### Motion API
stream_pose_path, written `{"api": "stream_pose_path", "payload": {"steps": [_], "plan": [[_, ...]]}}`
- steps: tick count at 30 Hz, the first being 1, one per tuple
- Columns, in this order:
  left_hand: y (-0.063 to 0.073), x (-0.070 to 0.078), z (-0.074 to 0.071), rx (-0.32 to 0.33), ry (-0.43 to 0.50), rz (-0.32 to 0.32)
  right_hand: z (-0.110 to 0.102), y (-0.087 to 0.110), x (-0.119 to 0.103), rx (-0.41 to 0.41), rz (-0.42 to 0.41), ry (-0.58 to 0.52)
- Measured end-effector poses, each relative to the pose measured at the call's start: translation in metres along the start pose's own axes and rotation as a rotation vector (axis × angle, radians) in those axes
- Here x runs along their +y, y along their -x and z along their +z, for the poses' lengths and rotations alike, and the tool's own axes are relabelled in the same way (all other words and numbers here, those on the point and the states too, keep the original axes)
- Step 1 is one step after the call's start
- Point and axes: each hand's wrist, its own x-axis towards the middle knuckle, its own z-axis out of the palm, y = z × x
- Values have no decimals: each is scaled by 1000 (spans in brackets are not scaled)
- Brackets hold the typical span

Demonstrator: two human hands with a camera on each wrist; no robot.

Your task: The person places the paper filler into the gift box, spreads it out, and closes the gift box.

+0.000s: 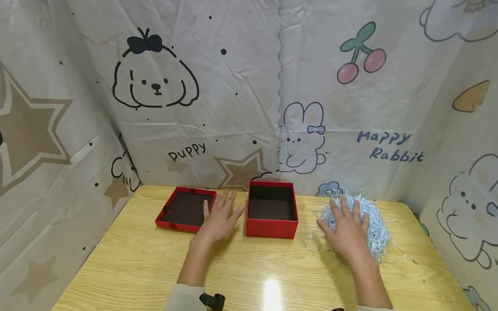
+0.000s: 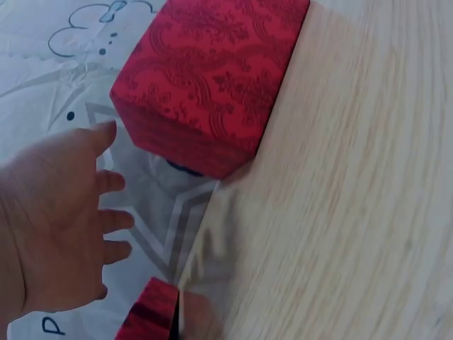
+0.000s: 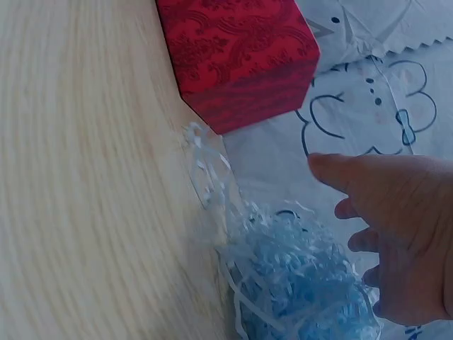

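An open red box [image 1: 271, 228] with a dark inside stands at the middle of the table's back; its patterned side [image 2: 212, 64] shows in the left wrist view. To its left lies the red box lid [image 1: 183, 209], inner side up. My left hand [image 1: 219, 218] hovers between lid and box, fingers spread, overlapping the lid's right edge in the head view. At the right is a pile of pale blue shredded paper [image 1: 376, 229]. Above it my right hand [image 1: 348, 231] is spread with nothing in its grasp; the right wrist view shows the hand [image 3: 403, 234] beside the shreds [image 3: 297, 276].
The wooden table [image 1: 249, 270] runs back to a printed cloth [image 1: 233, 108] that hangs behind and on both sides. A few loose paper strands [image 1: 311, 239] lie between the box and the pile. Bright glare marks the table's front.
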Motion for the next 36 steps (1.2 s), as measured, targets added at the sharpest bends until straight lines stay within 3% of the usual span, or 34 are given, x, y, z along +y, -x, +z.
{"api": "stream_pose_path", "payload": {"steps": [7, 13, 23, 29, 36], "plan": [[-3, 10, 5, -4, 106, 67, -13, 4, 26, 21, 41, -31], [-5, 8, 9, -35, 216, 96, -19, 7, 51, 34, 115, -64], [-12, 0, 13, -108, 531, 168, -23, 8, 74, 80, 191, -86], [-11, 0, 14, -125, 570, 157, -18, 9, 81, 114, 250, -90], [-10, -2, 15, -109, 540, 156, -18, 7, 80, 249, 270, -98]]}}
